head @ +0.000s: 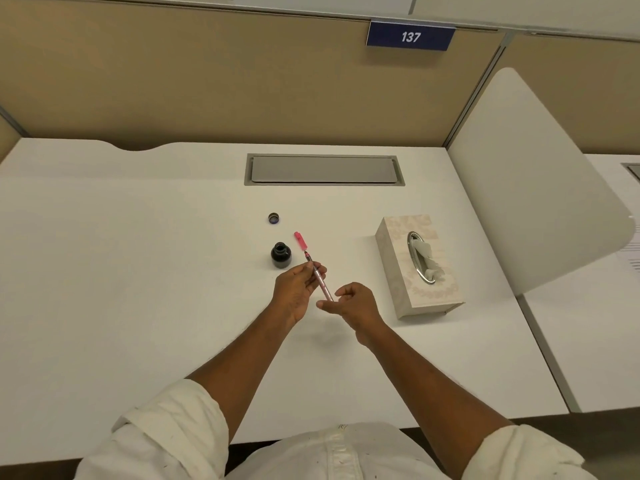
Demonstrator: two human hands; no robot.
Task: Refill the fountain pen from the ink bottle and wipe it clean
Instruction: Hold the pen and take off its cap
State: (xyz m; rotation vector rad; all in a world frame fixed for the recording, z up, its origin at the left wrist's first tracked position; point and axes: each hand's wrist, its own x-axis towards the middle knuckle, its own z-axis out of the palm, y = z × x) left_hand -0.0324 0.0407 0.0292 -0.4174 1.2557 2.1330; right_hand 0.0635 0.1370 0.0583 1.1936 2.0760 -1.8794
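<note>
Fingers [305, 270] of the left hand [294, 292] pinch a slim pink fountain pen [322, 285] at mid-barrel above the white table [138, 271], while the right hand [353, 303] curls thumb and fingers round its rear end. The small dark glass ink bottle [280, 255] stands uncapped just left of the nib. Its round cap [273, 218] lies beyond, and a patterned beige tissue box [398, 271] sits to the right.

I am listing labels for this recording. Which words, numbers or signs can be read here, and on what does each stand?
"137": white digits on the dark blue rectangular sign atop the beige partition wall.
Dark lines on the white paper sheet at far right: too blurred to read.
Small black ink bottle, patterned beige tissue box: no text visible.
</note>
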